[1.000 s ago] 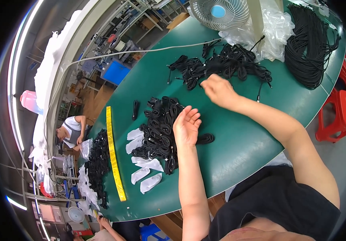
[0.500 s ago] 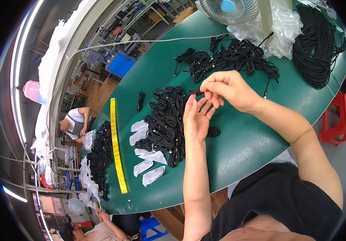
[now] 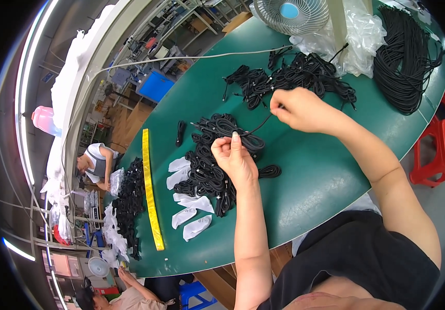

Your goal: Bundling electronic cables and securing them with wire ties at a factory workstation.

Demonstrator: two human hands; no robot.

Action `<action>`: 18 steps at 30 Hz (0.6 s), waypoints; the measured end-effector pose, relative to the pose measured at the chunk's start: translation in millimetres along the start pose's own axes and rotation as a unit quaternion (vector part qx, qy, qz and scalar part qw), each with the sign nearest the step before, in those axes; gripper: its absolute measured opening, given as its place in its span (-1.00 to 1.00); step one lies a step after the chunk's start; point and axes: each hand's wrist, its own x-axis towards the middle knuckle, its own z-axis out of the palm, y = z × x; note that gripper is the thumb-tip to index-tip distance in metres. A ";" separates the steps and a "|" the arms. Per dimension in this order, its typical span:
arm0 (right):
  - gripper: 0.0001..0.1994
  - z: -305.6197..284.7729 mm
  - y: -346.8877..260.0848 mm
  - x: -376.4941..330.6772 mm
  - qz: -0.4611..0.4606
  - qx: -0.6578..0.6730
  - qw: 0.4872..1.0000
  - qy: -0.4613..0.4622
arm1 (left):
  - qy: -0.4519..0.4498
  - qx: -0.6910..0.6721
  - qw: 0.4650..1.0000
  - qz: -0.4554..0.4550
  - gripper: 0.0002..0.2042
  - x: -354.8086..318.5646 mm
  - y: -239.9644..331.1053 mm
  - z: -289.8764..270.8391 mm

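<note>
Between my hands runs a black cable [image 3: 261,125]. Its looped part lies in the pinch of my left hand [image 3: 240,163], thumb on top, over the near heap of coiled black cables [image 3: 207,173]. To the upper right, the closed fingers of my right hand [image 3: 305,111] grip the same cable, pulling a short length of it nearly straight. One small cable coil [image 3: 270,171] rests just right of my left wrist. Another bundled cable [image 3: 181,133] lies apart at the heap's upper left. Several white pouches [image 3: 197,227] are spread along the heap's left side.
Loose black cables [image 3: 305,72] and a thick cable hank [image 3: 403,67] lie at the far side, beside clear plastic bags [image 3: 364,36] and a fan [image 3: 292,15]. A yellow strip [image 3: 152,191] crosses the green table. Red stools [image 3: 442,152] stand right; two people work left.
My hands have drawn apart: the left moved down and left with the cable's loops, the right stayed up and shifted slightly right. A stretch of cable now shows between them.
</note>
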 end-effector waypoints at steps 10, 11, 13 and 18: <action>-0.80 15.2 -18.9 -4.3 0.001 -0.073 0.971 -0.227 | -0.077 -0.052 0.988 -0.122 -0.75 2.8 15.9 1.4; -0.81 15.2 -21.5 -3.0 0.038 -0.080 0.966 -0.242 | -0.075 -0.051 0.989 -0.120 -0.75 3.0 17.1 0.5; -0.83 26.2 -4.0 -5.9 -0.017 -0.049 0.980 -0.194 | -0.110 -0.063 0.984 -0.127 -0.73 2.4 18.4 2.6; -0.90 29.9 6.9 -3.8 -0.053 0.089 0.979 -0.177 | -0.140 -0.061 0.980 -0.130 -0.70 1.4 19.3 3.6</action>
